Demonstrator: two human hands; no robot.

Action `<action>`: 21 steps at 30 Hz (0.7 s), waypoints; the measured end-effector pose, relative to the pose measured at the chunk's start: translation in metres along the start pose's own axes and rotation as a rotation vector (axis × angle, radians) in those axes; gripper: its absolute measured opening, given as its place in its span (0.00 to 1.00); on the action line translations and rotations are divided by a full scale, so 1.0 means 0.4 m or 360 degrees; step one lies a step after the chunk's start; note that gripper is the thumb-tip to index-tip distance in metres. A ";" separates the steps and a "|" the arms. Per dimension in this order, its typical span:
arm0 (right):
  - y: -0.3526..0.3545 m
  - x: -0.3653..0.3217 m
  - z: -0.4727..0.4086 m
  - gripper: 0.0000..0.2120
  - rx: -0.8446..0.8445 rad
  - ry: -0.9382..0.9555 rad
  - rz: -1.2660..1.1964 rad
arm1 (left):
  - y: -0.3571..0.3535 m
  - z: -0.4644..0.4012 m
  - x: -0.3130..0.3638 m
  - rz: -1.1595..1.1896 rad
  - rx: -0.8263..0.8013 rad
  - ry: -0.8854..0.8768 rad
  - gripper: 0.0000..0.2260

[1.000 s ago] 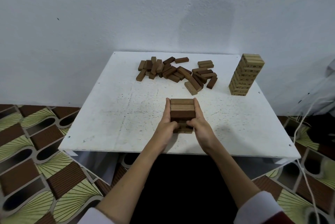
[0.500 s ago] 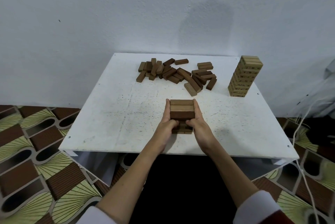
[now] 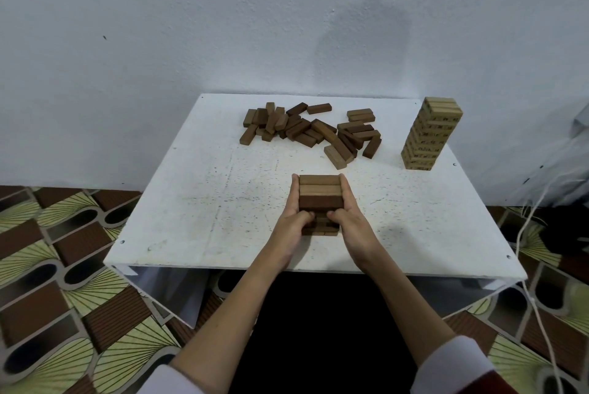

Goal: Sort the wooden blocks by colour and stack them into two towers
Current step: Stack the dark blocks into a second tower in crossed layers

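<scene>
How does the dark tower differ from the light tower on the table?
The dark brown tower is short and sits between the left hand and right hand; the light tower is tall and stands untouched at the right. Both are layered wooden blocks.

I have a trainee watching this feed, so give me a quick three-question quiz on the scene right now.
1. True or false: the light tower stands at the table's far right.
2. Which is taller? A) the dark stack B) the light tower
3. Fill in: the loose dark blocks lie in a ____ near the table's far edge.

Key: 1 true. 2 B. 3 pile. The left hand and right hand press the dark stack's sides.
</scene>
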State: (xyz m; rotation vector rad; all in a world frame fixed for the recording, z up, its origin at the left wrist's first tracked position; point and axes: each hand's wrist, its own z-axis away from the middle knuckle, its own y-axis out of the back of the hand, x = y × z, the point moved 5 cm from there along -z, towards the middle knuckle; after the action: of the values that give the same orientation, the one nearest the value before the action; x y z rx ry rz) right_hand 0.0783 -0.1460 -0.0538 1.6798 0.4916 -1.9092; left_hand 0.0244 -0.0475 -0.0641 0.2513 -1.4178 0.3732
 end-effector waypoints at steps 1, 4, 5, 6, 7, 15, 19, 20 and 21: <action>0.000 0.002 -0.001 0.34 0.0002 -0.0001 -0.0004 | -0.001 0.001 0.001 -0.0003 0.0000 -0.0001 0.32; 0.001 0.006 -0.003 0.35 0.0023 -0.0006 0.0001 | -0.002 0.002 0.001 -0.0010 -0.0005 -0.0001 0.32; 0.001 0.005 -0.002 0.36 0.0031 -0.0006 0.0009 | -0.002 0.003 0.001 -0.0016 -0.0008 0.0000 0.31; 0.001 0.005 -0.002 0.36 0.0032 -0.0006 0.0014 | -0.002 0.003 0.001 -0.0020 -0.0011 0.0003 0.31; 0.000 0.005 -0.002 0.36 0.0029 -0.0004 0.0017 | -0.002 0.004 0.001 -0.0022 -0.0012 0.0008 0.31; 0.002 0.006 -0.002 0.37 -0.0014 0.0007 -0.0020 | 0.000 0.005 0.002 -0.0030 -0.0005 0.0065 0.35; 0.001 0.005 -0.003 0.44 -0.0014 -0.0010 -0.0010 | -0.003 0.006 0.006 -0.0050 -0.0020 0.0083 0.37; 0.002 0.007 -0.006 0.44 -0.0010 -0.0014 -0.0020 | -0.004 0.006 0.007 -0.0048 -0.0016 0.0084 0.37; 0.002 0.006 -0.006 0.45 -0.0015 -0.0011 -0.0032 | -0.004 0.006 0.008 -0.0049 -0.0008 0.0085 0.37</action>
State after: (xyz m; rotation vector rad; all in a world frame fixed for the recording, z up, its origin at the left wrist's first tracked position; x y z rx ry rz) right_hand 0.0804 -0.1455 -0.0566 1.6678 0.5157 -1.9233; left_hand 0.0231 -0.0494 -0.0606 0.2568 -1.3609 0.3488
